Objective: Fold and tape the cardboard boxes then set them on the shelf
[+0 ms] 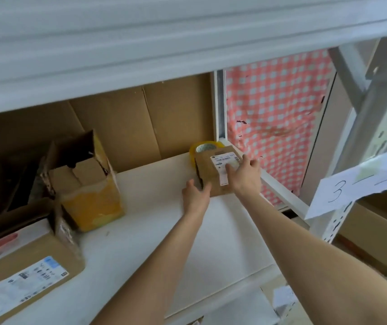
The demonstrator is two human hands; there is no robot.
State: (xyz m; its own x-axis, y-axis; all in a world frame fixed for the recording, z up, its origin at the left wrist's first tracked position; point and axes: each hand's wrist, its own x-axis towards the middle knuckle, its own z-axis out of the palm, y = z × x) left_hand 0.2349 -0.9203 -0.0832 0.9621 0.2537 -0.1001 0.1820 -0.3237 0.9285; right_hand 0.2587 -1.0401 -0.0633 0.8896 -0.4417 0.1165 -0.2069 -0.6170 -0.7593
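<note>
White shelf (155, 231) carries all. Near-left edge: big closed carton (23, 266), printed label on top. Behind it, open yellow-taped carton (89, 184), flaps up, cardboard pieces (79, 174) inside. Far-right corner: small box (207, 171), closed, labelled. Left grip (196, 192) clasps its near-left corner; right grip (244, 175) lies flat on top, fingers spread. Tape roll (205, 146) just behind.
</note>
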